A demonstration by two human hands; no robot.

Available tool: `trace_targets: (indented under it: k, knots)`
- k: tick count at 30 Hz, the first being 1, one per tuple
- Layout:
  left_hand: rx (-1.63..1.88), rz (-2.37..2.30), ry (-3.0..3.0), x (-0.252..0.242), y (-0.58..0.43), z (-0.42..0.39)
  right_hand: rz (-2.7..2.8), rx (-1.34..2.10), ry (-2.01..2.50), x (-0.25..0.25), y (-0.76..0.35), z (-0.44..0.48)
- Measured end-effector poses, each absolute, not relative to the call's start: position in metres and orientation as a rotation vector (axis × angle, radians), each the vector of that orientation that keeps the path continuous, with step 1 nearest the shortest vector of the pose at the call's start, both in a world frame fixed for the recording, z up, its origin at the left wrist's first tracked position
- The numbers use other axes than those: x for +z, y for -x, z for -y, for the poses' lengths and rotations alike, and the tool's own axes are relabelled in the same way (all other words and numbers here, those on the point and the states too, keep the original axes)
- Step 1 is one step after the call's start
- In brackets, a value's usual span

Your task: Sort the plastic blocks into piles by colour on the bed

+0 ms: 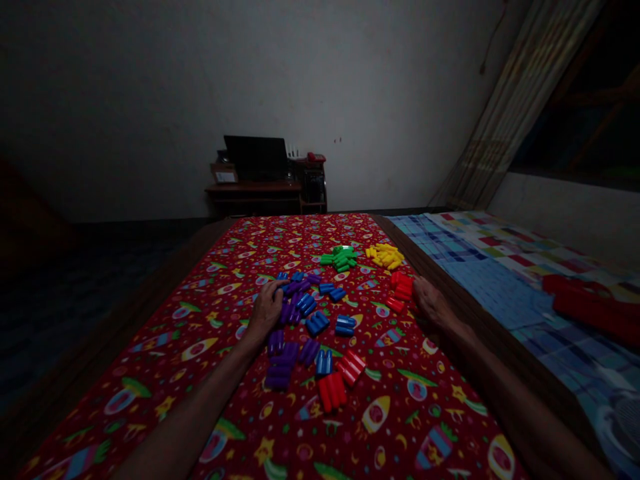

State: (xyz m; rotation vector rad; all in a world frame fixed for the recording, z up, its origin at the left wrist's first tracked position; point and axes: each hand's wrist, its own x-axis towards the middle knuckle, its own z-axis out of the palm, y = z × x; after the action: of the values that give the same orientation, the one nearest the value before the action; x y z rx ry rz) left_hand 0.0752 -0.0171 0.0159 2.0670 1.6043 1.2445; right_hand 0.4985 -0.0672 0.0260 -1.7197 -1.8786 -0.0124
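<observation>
My left hand (pixel 269 305) is at the left edge of a mixed heap of purple plastic tube pieces (pixel 284 357) and blue plastic tube pieces (pixel 317 323). Its fingers bend round a small blue piece at the heap's far left. Across the cloth, my right hand (pixel 431 300) is closed at a small pile of red plastic tube pieces (pixel 401 285), its fingertips partly hidden against them. Two more red pieces (pixel 332 392) lie nearer me, beside a blue one. Many pieces are short tubes joined side by side.
Farther along the red patterned cloth (pixel 220 347) lie a green pile (pixel 341 258) and a yellow pile (pixel 385 256). A checked bedspread (pixel 480 280) is on the right. Against the far wall stands a desk (pixel 255 189) with a black monitor (pixel 257 157) and a red telephone (pixel 316 157).
</observation>
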Motion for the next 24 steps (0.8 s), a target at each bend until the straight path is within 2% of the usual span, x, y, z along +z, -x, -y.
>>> trace_targets:
  k: [4, 10, 18, 24]
  knots:
    - [1.242, -1.624, -2.064, 0.016, -0.075, 0.017, 1.827, 0.091, 1.684, 0.031, -0.495, 0.064]
    - [1.251, -1.608, -2.066, 0.014, -0.074, 0.016, 1.623, 0.052, 1.645, 0.048, -0.492, 0.08]
    - [1.256, -1.612, -2.056, 0.015, -0.075, 0.016, 2.23, -0.155, 1.661, 0.043, -0.46, 0.105]
    - [1.283, -1.58, -2.052, 0.014, -0.075, 0.016, 2.307, -0.269, 1.879, 0.041, -0.454, 0.093]
